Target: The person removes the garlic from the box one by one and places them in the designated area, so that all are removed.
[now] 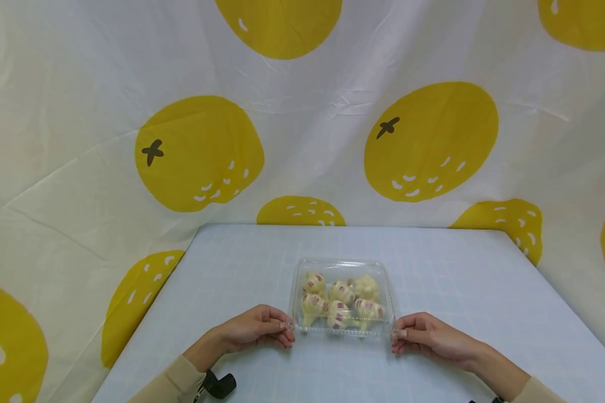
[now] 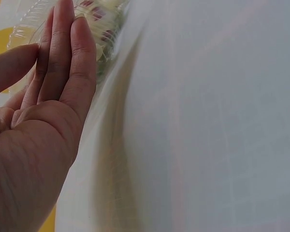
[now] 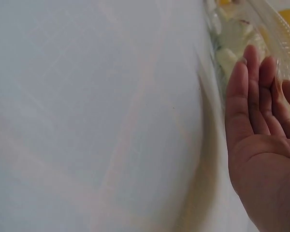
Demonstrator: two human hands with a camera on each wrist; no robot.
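A clear plastic clamshell box (image 1: 340,266) sits on the table in the head view, its lid over several cream bulbs with purple streaks that look like garlic (image 1: 340,313). At the box's front left corner, my left hand (image 1: 262,327) pinches the rim between thumb and fingers. My right hand (image 1: 428,338) does the same at the front right corner. Both wrist views catch part of the box; the left hand (image 2: 53,96) and the right hand (image 3: 261,130) each have their lower fingers stretched out beside its wall.
A pale blue checked cloth covers the table (image 1: 242,263). Behind and to the sides hangs a white curtain (image 1: 312,140) printed with large yellow fruit. A black device (image 1: 220,385) is strapped at the left wrist, by a beige sleeve (image 1: 173,380).
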